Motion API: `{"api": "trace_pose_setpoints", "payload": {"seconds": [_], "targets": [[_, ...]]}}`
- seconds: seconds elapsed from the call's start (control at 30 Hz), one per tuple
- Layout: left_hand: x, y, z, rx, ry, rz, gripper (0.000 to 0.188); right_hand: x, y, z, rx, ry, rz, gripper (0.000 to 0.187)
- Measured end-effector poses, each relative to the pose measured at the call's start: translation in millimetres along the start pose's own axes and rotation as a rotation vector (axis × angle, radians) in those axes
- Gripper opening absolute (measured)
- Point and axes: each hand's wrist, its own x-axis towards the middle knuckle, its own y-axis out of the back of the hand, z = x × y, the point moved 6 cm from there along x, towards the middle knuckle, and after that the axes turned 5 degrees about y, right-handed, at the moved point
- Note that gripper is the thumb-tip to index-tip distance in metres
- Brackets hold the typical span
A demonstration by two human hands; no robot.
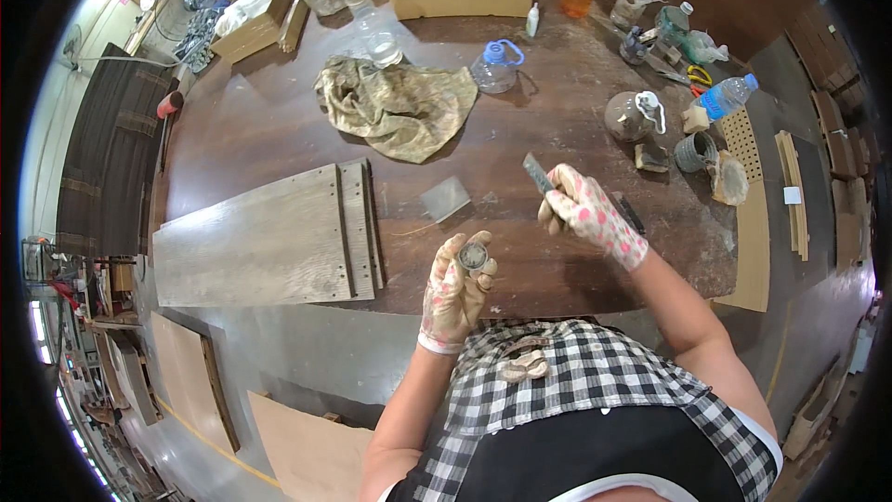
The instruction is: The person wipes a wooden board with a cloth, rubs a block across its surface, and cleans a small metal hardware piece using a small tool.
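Round tin (473, 257), one: pinched by the left hand's (452, 297) fingers, nearest it. Flat blade (535, 172), one: gripped in the right hand's (589, 212) fingers; long axis eleven to five o'clock; lies apart, one o'clock from the tin.

downward fisheye view from head-height

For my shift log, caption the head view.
Gloved left hand holds a small round container; gloved right hand, a flat blade.
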Motion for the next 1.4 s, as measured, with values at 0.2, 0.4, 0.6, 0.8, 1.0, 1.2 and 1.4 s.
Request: {"api": "trace_pose_setpoints", "payload": {"seconds": [0.2,0.4,0.6,0.8,1.0,1.2,1.4], "targets": [[-11.8,1.4,40.8,0.062,-0.004,-0.062,0.041,-31.7,-59.3,-67.7,-0.25,0.642,0.07,0.02],[-36.6,22.4,83.0,0.118,-0.002,-0.007,0.047,-29.5,-111.8,-109.1,-0.36,0.579,-0.017,0.015],[-59.2,29.9,111.5,0.161,-0.017,-0.008,0.048,-33.2,-153.8,-134.9,-0.868,0.912,0.046,0.012],[-82.0,25.8,116.2,0.22,-0.067,0.016,0.058,-32.3,-167.5,-140.4,-0.97,1.025,-0.148,0.025],[-103.8,19.5,114.0,0.273,-0.139,0.089,0.064,-31.7,-172.7,-142.3,-0.774,1.16,-0.259,0.032],[-110.3,13.7,102.6,0.252,-0.2,0.186,0.062,-30.5,-172.9,-143.5,-0.688,1.167,-0.417,0.028],[-112.4,3.9,92.6,0.26,-0.244,0.186,0.066,-30.5,-166.1,-139.9,-0.674,1.192,-0.521,0.028]]}}
